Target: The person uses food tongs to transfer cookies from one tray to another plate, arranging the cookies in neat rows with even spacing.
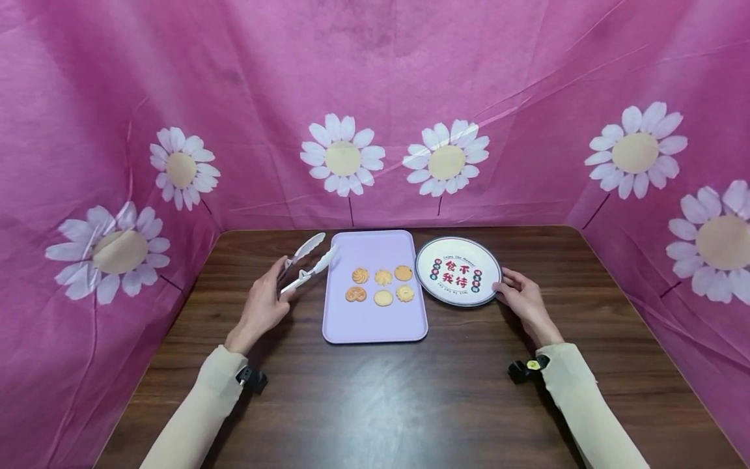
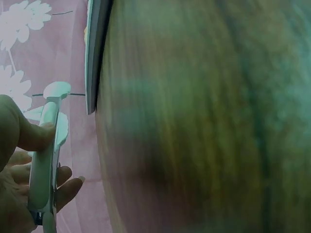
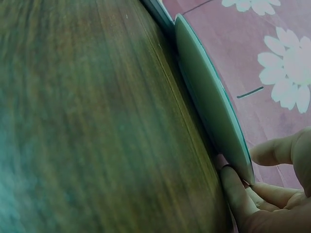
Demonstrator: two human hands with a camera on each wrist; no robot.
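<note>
We see two bare hands above a brown, wood-grained desk [image 1: 375, 404]. The left hand [image 1: 265, 303] is curled around a pair of tongs [image 1: 303, 276] with white, scalloped ends, and its two arms stand apart from each other. The tongs are at the left side of a rectangular lilac tray [image 1: 375, 322] with a low raised rim, and in the head view one end reaches over this rim; whether it touches, we cannot tell. The right hand [image 1: 523, 296] pinches the right edge of a round white plate [image 1: 459, 246] with a dark rim line and red characters, the thumb above and fingers below. The plate is just beside the right edge of the tray.

On the tray we count six golden-brown cookies [image 1: 383, 298] in two rows of three, among them one pretzel-shaped and one swirled. Behind the desk hangs a pink cloth [image 1: 375, 65] with large white daisies.
</note>
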